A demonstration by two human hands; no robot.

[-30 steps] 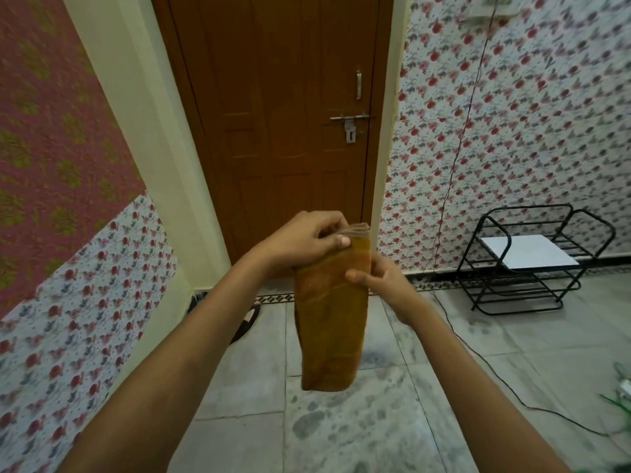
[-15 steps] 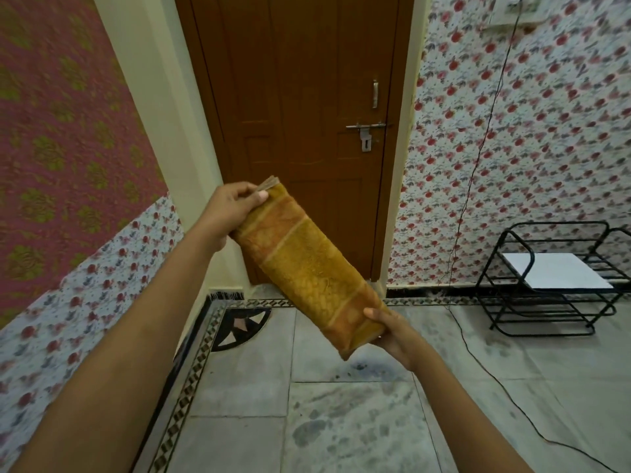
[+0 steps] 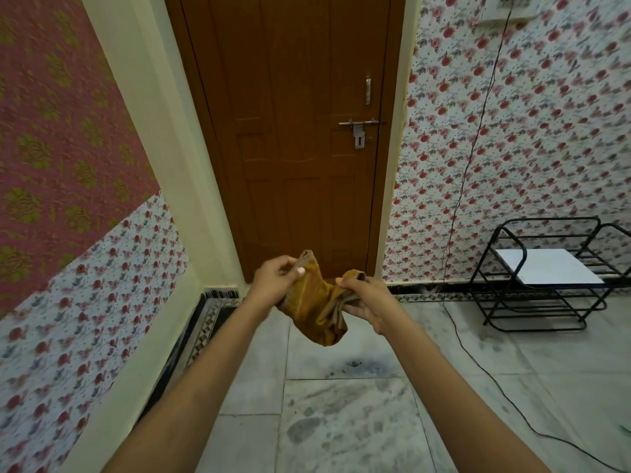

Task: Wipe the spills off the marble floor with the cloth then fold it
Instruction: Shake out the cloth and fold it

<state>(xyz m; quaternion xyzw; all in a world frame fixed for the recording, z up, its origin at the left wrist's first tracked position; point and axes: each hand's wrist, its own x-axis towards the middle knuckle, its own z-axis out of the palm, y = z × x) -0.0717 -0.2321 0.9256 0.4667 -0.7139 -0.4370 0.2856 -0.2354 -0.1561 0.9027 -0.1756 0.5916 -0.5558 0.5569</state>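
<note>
A mustard-yellow cloth hangs doubled over in the air in front of me, sagging between both hands. My left hand pinches one end at the upper left. My right hand grips the other end close beside it on the right. Both ends are level and only a short gap apart. Below them lies the grey-white marble floor, with dark smudgy marks on its tiles.
A brown wooden door with a latch stands straight ahead. A black metal rack holding a white board stands at the right wall. A black cable runs down the wall and across the floor. A cream pillar stands on the left.
The cloth was stretched long on a slant between my hands. My right hand has come up to my left, so the cloth is now doubled and both hands sit lower and closer.
</note>
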